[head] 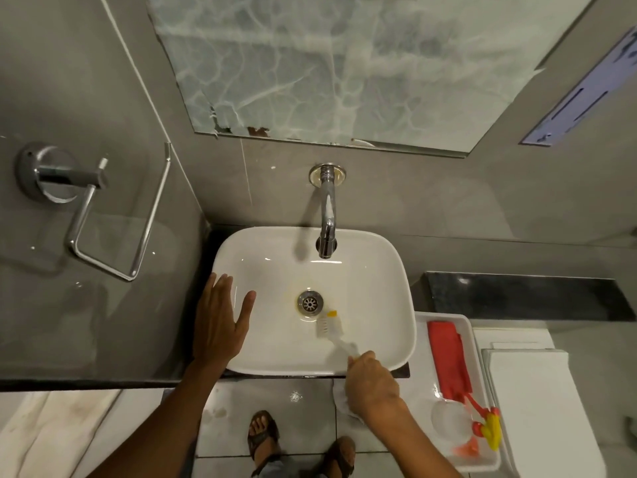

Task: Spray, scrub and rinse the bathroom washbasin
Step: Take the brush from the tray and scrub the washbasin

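1. The washbasin [379, 270] is a white, rounded-rectangular bowl at the centre of the view, seated on a dark counter against a grey tiled wall.
2. The drain [310, 302] lies at the middle of the basin floor. A yellowish stain rings it.
3. The tap [326, 215] projects from the wall at 12 o'clock of the basin. Its spout ends above the rear of the bowl.
4. The right hand [370, 382] is at 5 o'clock of the basin, over the front rim. Its fingers are closed round the clear handle of the brush [332, 327].
5. The brush head, with white bristles and a yellow tip, rests on the basin floor at 5 o'clock of the drain, just beside it.
6. The left hand [220, 317] is at 9 o'clock of the basin. It is fully open, fingers spread, palm down on the left rim, and has hold of nothing.
7. A white tray [482, 374] sits at 3 o'clock of the basin, just beside it. It carries a red cloth [450, 360] and a clear spray bottle [451, 420] with a red and yellow trigger, lying on its side.
8. A chrome holder [82, 208] is fixed to the wall at 9 o'clock. A mirror [344, 63] hangs at 12 o'clock above the tap.
9. Two sandalled feet [303, 443] stand on the tiled floor at 6 o'clock.
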The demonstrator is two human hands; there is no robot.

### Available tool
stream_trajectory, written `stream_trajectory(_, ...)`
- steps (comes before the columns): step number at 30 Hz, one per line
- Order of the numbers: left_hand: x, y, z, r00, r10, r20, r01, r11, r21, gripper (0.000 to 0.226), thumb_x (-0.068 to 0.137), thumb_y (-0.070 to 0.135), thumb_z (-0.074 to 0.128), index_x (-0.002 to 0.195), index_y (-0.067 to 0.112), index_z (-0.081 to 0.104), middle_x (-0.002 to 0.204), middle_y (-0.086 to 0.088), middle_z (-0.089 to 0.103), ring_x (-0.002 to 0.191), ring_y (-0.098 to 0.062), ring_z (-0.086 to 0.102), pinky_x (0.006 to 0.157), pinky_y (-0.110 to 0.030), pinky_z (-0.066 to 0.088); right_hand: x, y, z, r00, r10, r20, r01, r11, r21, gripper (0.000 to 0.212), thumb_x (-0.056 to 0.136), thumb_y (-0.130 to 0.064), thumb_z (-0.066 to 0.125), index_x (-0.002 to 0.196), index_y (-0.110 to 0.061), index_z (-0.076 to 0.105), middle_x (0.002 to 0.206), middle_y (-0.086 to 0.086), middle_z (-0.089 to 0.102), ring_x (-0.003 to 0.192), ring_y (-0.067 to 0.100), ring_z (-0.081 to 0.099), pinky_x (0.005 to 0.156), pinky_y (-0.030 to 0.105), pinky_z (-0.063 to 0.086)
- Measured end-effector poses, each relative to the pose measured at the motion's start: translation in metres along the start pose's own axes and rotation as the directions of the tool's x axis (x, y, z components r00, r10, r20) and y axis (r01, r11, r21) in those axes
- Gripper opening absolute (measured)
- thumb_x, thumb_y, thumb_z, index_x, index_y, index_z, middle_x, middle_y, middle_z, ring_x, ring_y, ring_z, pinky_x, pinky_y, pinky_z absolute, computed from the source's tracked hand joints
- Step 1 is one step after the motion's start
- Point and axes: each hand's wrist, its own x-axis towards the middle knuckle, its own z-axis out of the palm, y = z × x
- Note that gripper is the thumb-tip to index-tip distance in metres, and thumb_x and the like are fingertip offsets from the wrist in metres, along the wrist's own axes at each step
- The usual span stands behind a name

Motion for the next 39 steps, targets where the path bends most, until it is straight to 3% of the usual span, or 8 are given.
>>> stream_trajectory(6, -0.001, 0.001, -0.002, 1.000, -0.022, -0.007, 0.022, 1.000, -0.013, 0.096, 0.100, 0.081, 0.021, 0.159, 0.011, 0.048, 0.170, -0.015, 0.042, 0.157, -0.035, 0.042, 0.125, -0.053, 0.041, -0.010, -0.096, 0.000, 0.974, -0.199, 0.107, 0.188, 0.976, 0.107, 0.041, 0.112, -0.012, 0.038, 0.150, 0.001, 0.046, 0.147, 0.023, 0.051, 0.135, 0.035, 0.055, 0.110, 0.041, 0.046)
stream_trajectory(10, -0.001, 0.000, -0.001, 1.000, -0.003, -0.027, 0.002, 1.000, -0.023, 0.093, 0.103, 0.078, 0.024, 0.155, 0.006, 0.052, 0.166, -0.018, 0.047, 0.155, -0.036, 0.044, 0.123, -0.053, 0.044, 0.029, -0.129, -0.038, 0.994, -0.106, 0.036, 0.098, 0.980, 0.174, 0.046, 0.115, -0.024, 0.034, 0.152, 0.000, 0.042, 0.148, 0.014, 0.055, 0.139, 0.029, 0.057, 0.110, 0.039, 0.049)
stream_trajectory(13, 0.000, 0.000, -0.001, 1.000, -0.001, -0.022, 0.001, 1.000, -0.024, 0.094, 0.103, 0.078, 0.023, 0.155, 0.006, 0.052, 0.166, -0.018, 0.047, 0.156, -0.036, 0.044, 0.123, -0.053, 0.044, 0.066, -0.112, -0.074, 1.000, -0.006, -0.002, 0.007, 0.986, 0.168, 0.042, 0.111, -0.018, 0.040, 0.147, 0.000, 0.051, 0.148, 0.016, 0.057, 0.139, 0.032, 0.057, 0.108, 0.043, 0.049)
stream_trajectory(16, 0.001, 0.001, -0.001, 1.000, -0.015, -0.018, 0.015, 1.000, -0.021, 0.095, 0.102, 0.080, 0.021, 0.157, 0.009, 0.051, 0.168, -0.015, 0.045, 0.157, -0.035, 0.043, 0.123, -0.053, 0.043, 0.083, -0.070, -0.097, 0.987, 0.158, -0.042, -0.152, 0.980, 0.132, 0.042, 0.110, -0.020, 0.043, 0.147, 0.000, 0.047, 0.147, 0.012, 0.058, 0.137, 0.031, 0.060, 0.108, 0.040, 0.050)
stream_trajectory(23, 0.002, 0.000, 0.001, 1.000, -0.026, -0.008, 0.026, 0.999, -0.021, 0.097, 0.100, 0.083, 0.019, 0.157, 0.012, 0.050, 0.170, -0.014, 0.041, 0.156, -0.037, 0.044, 0.121, -0.056, 0.045, 0.031, 0.019, -0.050, 0.957, 0.284, -0.054, -0.271, 0.947, 0.172, 0.039, 0.112, -0.030, 0.038, 0.142, -0.006, 0.043, 0.125, 0.011, 0.072, 0.111, 0.028, 0.075, 0.093, 0.038, 0.061)
stream_trajectory(28, 0.001, 0.000, -0.001, 1.000, -0.024, -0.014, 0.023, 1.000, -0.018, 0.095, 0.101, 0.081, 0.020, 0.156, 0.010, 0.051, 0.169, -0.015, 0.043, 0.157, -0.036, 0.043, 0.121, -0.055, 0.044, -0.024, 0.020, -0.008, 0.974, 0.223, 0.031, -0.225, 0.964, 0.144, 0.037, 0.114, -0.033, 0.031, 0.137, -0.009, 0.048, 0.110, 0.003, 0.061, 0.110, 0.018, 0.074, 0.085, 0.028, 0.060)
stream_trajectory(33, 0.000, 0.003, -0.003, 1.000, -0.028, -0.013, 0.027, 0.999, -0.026, 0.098, 0.100, 0.083, 0.018, 0.156, 0.010, 0.051, 0.169, -0.015, 0.042, 0.157, -0.036, 0.043, 0.122, -0.056, 0.045, -0.021, -0.042, -0.025, 0.984, 0.008, 0.180, -0.030, 0.993, 0.118, 0.041, 0.111, -0.009, 0.036, 0.150, 0.000, 0.045, 0.144, 0.023, 0.054, 0.130, 0.032, 0.060, 0.107, 0.037, 0.048)
stream_trajectory(39, -0.001, 0.002, -0.003, 0.999, -0.024, -0.020, 0.024, 0.999, -0.037, 0.099, 0.100, 0.083, 0.018, 0.155, 0.007, 0.053, 0.168, -0.016, 0.045, 0.156, -0.035, 0.043, 0.122, -0.054, 0.045, 0.020, -0.116, -0.038, 0.988, 0.032, 0.149, -0.079, 0.944, 0.321, 0.047, 0.114, -0.030, 0.033, 0.148, -0.002, 0.046, 0.147, 0.013, 0.058, 0.137, 0.029, 0.059, 0.111, 0.037, 0.047)
